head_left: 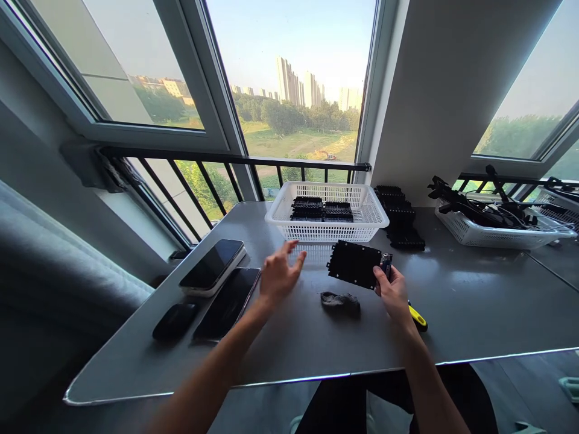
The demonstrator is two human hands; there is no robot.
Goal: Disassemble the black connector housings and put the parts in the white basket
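My right hand point(392, 290) grips a flat black plastic panel point(353, 264) with notched edges and small holes along its border. A small dark cylinder-like piece point(386, 263) with a shiny end also stands in that hand; its kind is unclear. My left hand point(280, 272) is empty, fingers apart, over the table to the left of the panel. Below the panel lies a crumpled dark grey cloth point(340, 303). A yellow and black handled tool point(418, 317) is partly hidden behind my right wrist. Beyond my hands is a white plastic basket point(326, 231) holding stacked black panels point(307, 208).
Black parts point(398, 217) are piled right of the basket. Another white basket point(493, 237) holds black pieces and cables. On the left lie a boxed phone point(212, 264), a dark tablet-like slab point(228, 304) and a black mouse-like object point(175, 320). The grey table point(289, 355) meets a railed window.
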